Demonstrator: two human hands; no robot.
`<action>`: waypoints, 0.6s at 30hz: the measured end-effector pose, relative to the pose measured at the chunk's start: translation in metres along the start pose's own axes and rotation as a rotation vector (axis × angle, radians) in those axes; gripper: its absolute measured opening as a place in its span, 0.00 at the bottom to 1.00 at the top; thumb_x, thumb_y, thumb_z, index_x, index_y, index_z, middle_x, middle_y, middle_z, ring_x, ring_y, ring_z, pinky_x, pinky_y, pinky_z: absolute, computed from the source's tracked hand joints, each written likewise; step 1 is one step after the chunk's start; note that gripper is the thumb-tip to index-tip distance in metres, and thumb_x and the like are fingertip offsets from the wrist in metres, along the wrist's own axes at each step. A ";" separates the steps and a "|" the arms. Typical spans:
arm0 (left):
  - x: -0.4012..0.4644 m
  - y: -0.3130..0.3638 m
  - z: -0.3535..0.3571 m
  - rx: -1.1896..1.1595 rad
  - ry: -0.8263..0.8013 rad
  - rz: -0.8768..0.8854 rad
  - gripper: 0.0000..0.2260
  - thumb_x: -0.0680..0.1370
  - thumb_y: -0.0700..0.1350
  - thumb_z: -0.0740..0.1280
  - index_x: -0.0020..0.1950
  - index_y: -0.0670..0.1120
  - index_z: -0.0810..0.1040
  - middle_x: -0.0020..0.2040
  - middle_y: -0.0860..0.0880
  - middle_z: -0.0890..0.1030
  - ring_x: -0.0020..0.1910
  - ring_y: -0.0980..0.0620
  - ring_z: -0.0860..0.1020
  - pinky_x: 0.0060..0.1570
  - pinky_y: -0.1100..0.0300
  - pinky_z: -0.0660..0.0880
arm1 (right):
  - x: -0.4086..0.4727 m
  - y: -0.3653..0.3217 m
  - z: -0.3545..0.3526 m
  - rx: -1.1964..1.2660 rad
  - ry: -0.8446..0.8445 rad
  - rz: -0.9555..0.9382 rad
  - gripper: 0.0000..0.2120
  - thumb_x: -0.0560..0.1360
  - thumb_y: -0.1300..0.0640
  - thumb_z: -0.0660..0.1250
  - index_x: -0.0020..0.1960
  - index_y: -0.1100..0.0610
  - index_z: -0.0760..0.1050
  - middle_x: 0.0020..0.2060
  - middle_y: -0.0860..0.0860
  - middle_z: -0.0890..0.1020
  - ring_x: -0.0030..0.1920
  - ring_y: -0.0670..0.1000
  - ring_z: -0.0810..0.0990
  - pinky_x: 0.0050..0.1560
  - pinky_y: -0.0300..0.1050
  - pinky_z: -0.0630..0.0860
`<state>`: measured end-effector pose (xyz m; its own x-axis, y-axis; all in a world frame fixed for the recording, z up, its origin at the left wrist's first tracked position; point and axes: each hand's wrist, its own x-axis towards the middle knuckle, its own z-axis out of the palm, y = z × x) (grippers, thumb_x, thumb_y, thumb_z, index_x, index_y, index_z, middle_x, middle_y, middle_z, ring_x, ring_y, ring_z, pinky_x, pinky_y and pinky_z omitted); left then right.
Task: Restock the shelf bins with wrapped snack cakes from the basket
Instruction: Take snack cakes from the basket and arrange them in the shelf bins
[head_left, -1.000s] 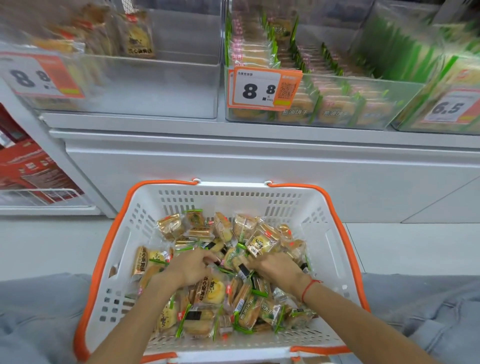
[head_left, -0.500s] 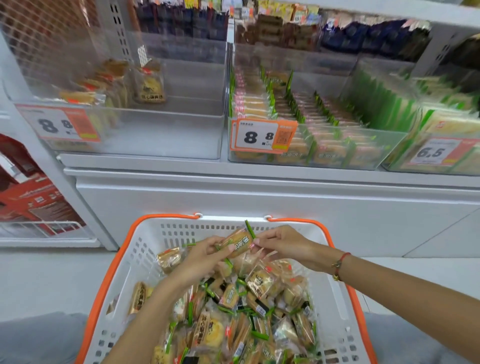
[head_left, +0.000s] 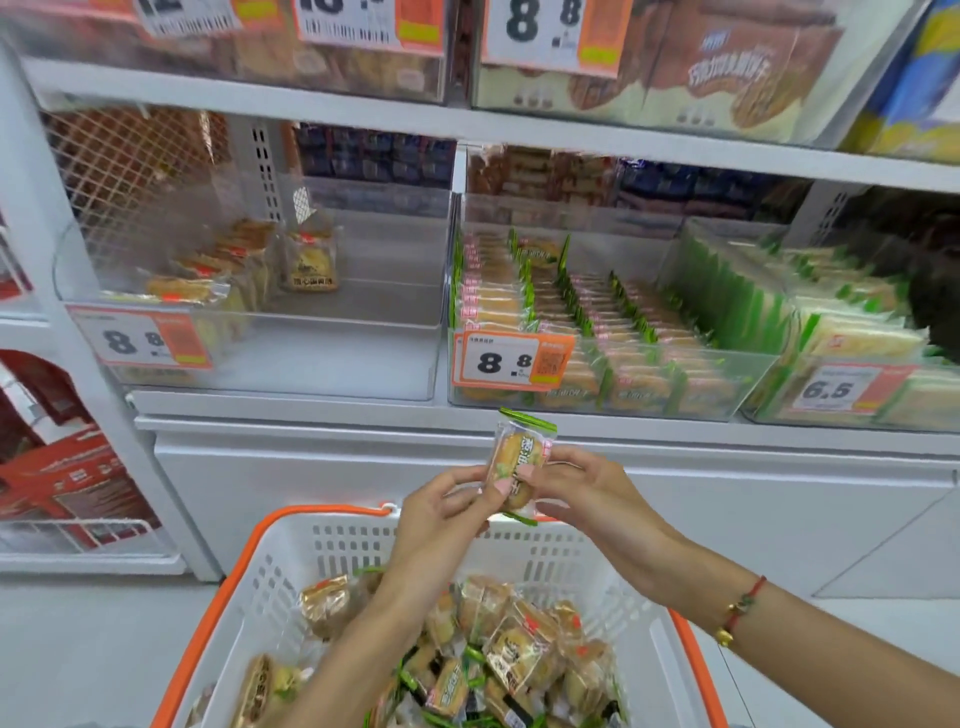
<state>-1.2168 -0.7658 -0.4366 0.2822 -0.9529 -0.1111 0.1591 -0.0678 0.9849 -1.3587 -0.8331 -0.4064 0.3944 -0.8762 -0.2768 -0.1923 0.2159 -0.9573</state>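
Both hands pinch one wrapped snack cake (head_left: 521, 462) above the basket (head_left: 291, 561): left hand (head_left: 441, 512) at its seven o'clock, right hand (head_left: 587, 493) at four. The green-edged bin (head_left: 613, 358) sits at twelve o'clock.

Both hands hold one wrapped snack cake (head_left: 521, 460) upright above the far rim of the basket (head_left: 291, 558): the left hand (head_left: 441, 512) pinches its left edge, the right hand (head_left: 587, 493) its right edge. More wrapped cakes (head_left: 498, 649) lie heaped in the basket. On the shelf (head_left: 291, 402) above, the left bin (head_left: 311, 358) holds a few cakes near its left wall; the middle bin (head_left: 613, 364) is packed in rows.
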 end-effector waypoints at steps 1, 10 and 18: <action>0.001 0.005 0.002 0.008 0.034 0.043 0.07 0.74 0.44 0.71 0.51 0.48 0.81 0.43 0.52 0.86 0.46 0.59 0.82 0.48 0.70 0.76 | -0.003 -0.004 0.001 0.000 0.039 -0.045 0.15 0.73 0.55 0.72 0.57 0.56 0.77 0.49 0.51 0.85 0.53 0.51 0.82 0.59 0.48 0.77; 0.062 0.099 -0.019 0.281 0.391 0.627 0.04 0.77 0.43 0.68 0.50 0.52 0.79 0.45 0.59 0.81 0.45 0.65 0.77 0.44 0.74 0.71 | 0.018 -0.084 -0.036 -0.099 0.170 -0.387 0.08 0.75 0.60 0.69 0.53 0.53 0.75 0.43 0.47 0.83 0.41 0.36 0.80 0.38 0.28 0.72; 0.147 0.137 -0.017 0.612 0.316 0.447 0.18 0.80 0.54 0.60 0.70 0.52 0.68 0.63 0.52 0.75 0.57 0.55 0.74 0.56 0.56 0.70 | 0.123 -0.152 -0.068 -0.618 0.341 -0.507 0.14 0.76 0.56 0.68 0.61 0.54 0.77 0.55 0.49 0.82 0.55 0.49 0.79 0.56 0.42 0.74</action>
<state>-1.1371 -0.9098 -0.3198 0.4643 -0.8061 0.3669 -0.5497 0.0626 0.8330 -1.3419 -1.0033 -0.2892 0.2931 -0.9059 0.3057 -0.5585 -0.4217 -0.7143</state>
